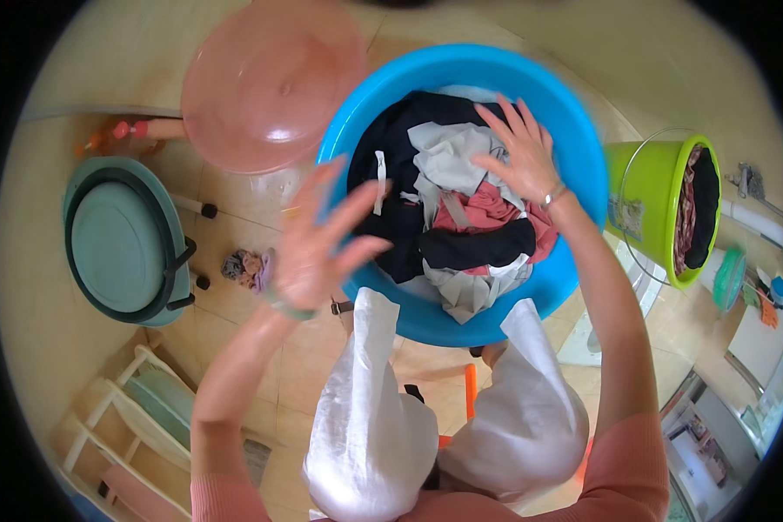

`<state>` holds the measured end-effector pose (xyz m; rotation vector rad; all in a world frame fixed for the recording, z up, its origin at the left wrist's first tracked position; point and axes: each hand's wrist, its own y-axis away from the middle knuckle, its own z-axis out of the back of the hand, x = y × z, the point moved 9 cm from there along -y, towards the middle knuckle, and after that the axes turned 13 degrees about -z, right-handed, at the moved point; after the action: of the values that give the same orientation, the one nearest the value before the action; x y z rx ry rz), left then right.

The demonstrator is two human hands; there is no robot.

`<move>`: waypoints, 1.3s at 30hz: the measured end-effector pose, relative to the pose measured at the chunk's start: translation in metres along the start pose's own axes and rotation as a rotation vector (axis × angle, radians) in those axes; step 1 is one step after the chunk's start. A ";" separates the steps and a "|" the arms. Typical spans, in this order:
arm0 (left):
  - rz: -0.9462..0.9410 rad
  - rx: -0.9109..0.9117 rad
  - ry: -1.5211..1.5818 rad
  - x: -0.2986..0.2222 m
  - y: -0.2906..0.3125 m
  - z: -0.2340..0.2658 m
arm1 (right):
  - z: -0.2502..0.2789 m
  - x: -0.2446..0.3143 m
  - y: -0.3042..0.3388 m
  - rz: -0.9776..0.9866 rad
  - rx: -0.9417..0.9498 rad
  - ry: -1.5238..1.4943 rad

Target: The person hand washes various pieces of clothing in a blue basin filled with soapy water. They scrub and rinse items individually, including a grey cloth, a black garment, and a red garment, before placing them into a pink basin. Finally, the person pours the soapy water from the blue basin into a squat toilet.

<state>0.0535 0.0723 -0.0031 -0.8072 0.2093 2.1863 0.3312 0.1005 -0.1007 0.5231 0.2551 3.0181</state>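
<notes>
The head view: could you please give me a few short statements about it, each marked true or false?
1. The blue tub holds black cloth, white cloth and pink cloth. True.
2. The lime-green bucket stands to the left of the tub. False: the lime-green bucket is on the right side of the picture.
3. The right hand is over the tub with its fingers spread. True.
4. The left hand is clenched into a fist. False: the left hand is open, fingers apart.
5. A pink round basin shows at the tub's upper left. True.
</notes>
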 end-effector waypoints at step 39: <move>0.526 0.129 1.091 0.052 -0.106 -0.160 | 0.026 -0.053 0.072 -0.545 0.135 -1.317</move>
<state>0.1810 0.1146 -0.1490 -1.9605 1.1871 1.8923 0.3876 0.0287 -0.0813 1.8541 0.3840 1.6481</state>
